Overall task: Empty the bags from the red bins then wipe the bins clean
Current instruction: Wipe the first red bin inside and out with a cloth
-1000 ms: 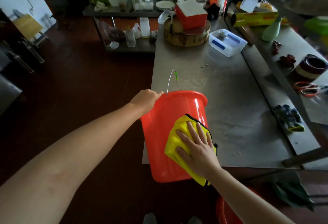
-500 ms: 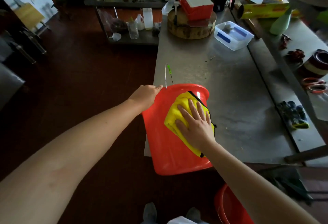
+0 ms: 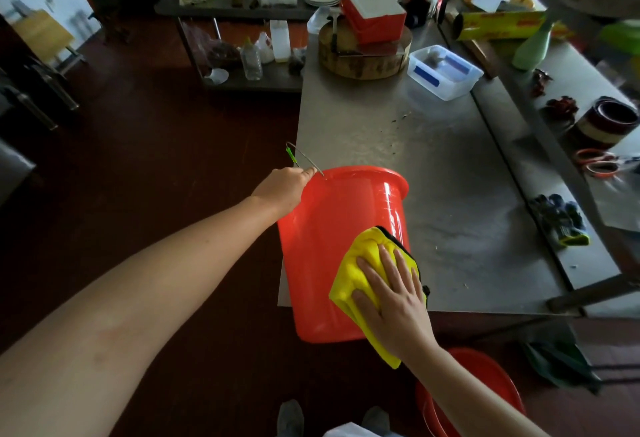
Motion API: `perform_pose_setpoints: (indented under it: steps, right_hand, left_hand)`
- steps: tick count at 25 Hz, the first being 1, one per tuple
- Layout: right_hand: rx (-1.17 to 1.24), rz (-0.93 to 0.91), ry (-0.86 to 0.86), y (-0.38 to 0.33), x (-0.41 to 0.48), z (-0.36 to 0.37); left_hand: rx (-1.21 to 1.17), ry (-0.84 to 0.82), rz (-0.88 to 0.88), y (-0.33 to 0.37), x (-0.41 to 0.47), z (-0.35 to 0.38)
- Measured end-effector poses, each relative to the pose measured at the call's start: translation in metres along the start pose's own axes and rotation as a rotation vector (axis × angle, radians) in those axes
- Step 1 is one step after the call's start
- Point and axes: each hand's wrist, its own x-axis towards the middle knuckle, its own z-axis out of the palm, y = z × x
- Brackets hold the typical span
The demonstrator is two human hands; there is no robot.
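**Wiping outer wall of red bin (image 3: 332, 246), near the base**

Bin lay tilted on the steel surface's (image 3: 433, 166) near-left corner. Long axis ran away from the person, mouth far, base overhanging the edge. Right hand (image 3: 391, 301) pressed yellow cloth (image 3: 360, 263) flat on the wall, fingers (image 3: 382, 265) straight. Left hand (image 3: 282, 190) gripped the rim by the wire handle (image 3: 304, 159), fingers curled. Inside hidden, contents unknown. Second red bin (image 3: 491, 377) sat on the floor.

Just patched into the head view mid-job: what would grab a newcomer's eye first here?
The bright red bin, tilted at the near left corner of the steel table, dominates the view. The right hand presses a yellow cloth flat against its side, while the left hand grips its rim. A second red bin sits on the floor at lower right.
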Motion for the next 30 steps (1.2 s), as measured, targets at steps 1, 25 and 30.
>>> perform_pose_setpoints:
  steps: [1, 25, 30]
  right_hand:
    - [0.000, 0.007, -0.004, 0.000, -0.003, 0.000]
    - [-0.047, 0.032, -0.104, -0.025, 0.042, -0.009]
    - [-0.177, 0.043, -0.048, -0.023, 0.090, -0.030]
  left_hand:
    - [-0.017, 0.000, -0.019, 0.002, 0.000, 0.001]
    - [-0.415, 0.149, -0.126, 0.068, 0.059, 0.010]
    - [-0.747, 0.157, -0.076, 0.052, 0.036, 0.008]
